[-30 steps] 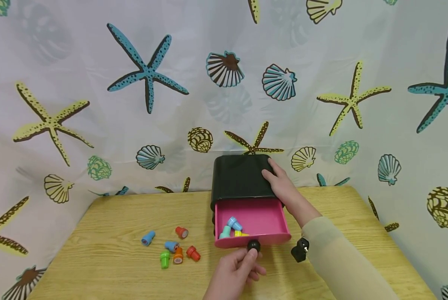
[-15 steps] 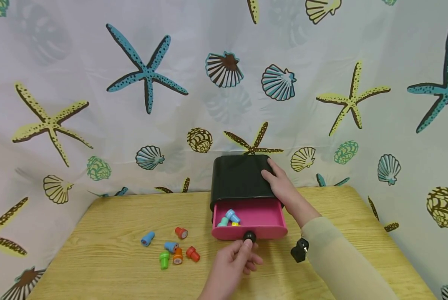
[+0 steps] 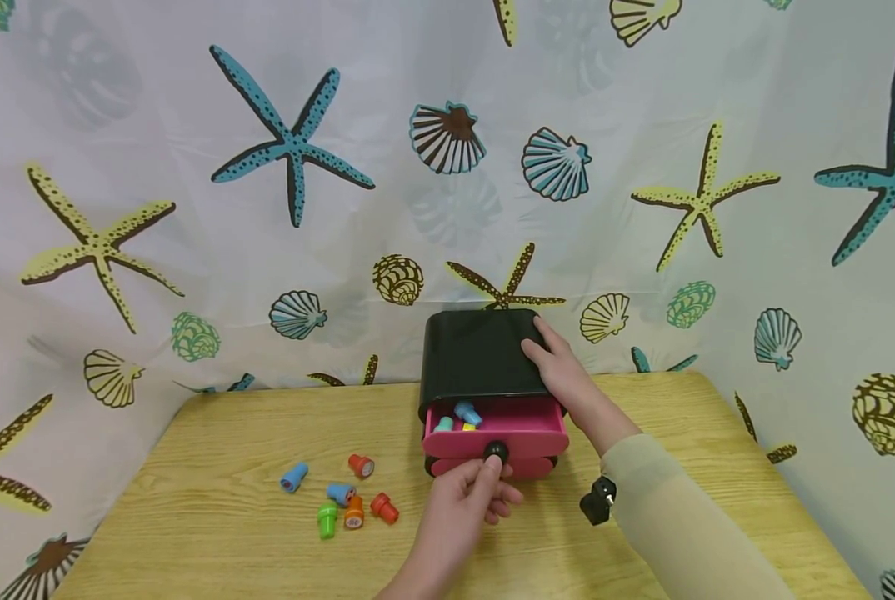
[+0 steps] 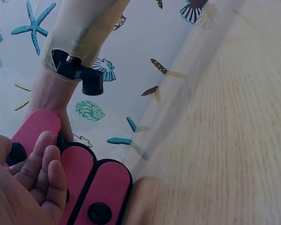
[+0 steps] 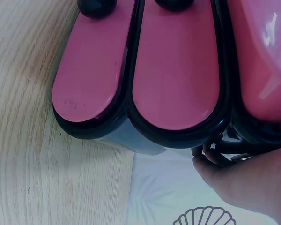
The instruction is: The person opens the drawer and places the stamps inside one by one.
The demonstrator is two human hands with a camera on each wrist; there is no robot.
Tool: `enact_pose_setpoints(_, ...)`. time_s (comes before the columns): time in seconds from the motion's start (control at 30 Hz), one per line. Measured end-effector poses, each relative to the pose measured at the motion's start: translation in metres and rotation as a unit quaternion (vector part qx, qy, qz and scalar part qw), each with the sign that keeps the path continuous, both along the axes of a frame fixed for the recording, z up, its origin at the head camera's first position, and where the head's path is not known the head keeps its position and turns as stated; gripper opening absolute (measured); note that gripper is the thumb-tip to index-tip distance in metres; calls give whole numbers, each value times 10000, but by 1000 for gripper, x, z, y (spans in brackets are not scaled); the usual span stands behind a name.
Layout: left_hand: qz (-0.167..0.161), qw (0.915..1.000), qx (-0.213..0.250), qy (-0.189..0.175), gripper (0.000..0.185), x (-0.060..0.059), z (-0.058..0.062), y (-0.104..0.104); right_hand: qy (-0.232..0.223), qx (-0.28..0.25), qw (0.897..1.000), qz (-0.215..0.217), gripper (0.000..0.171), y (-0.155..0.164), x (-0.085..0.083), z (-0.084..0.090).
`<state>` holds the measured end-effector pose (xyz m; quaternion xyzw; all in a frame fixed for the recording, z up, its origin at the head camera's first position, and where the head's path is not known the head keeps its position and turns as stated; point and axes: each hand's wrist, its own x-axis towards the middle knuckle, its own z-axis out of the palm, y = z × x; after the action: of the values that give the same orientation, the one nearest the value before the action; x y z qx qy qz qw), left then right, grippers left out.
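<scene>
Head view: the pink top drawer sits partway out of the black mini cabinet on the wooden surface; the left grip pinches its round black knob; the right grip rests on the cabinet's right edge, fingers laid out, not curled; drawer looks like stiff plastic to me, so probably light, not very fragile; the centred knob's the obvious place to take hold; knob faces the person, long axis of the front runs left to right; small stamps lie inside on the left, and I'd guess they roll if it's jerked.

Left wrist: knob's between thumb and fingers here too; the front pokes out past the lower drawers; its long axis slants up to the right in this tipped view.

Right wrist: right grip's beside the cabinet, fingertips partly hidden; drawer fronts run roughly up-down the frame; glossy highlights on the pink plastic, so likely kinda slippery.
</scene>
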<state>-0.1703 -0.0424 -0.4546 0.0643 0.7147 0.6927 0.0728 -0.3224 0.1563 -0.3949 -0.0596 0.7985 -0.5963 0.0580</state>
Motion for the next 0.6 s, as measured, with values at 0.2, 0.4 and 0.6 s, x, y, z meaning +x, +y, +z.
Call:
enact_pose_setpoints(0.2,129,9999,-17,84,53,-11,-1,3,-42,-32,10000,-12,71,1,-1,-1)
enact_pose_setpoints(0.4,245,9997,-2,71,53,-18,1,6,-56,-12,10000,-37,70,1,-3,-1)
enact_pose_setpoints(0.6,309,9995,70,78,52,-25,1,8,-102,-36,9999,-34,70,1,-3,-2)
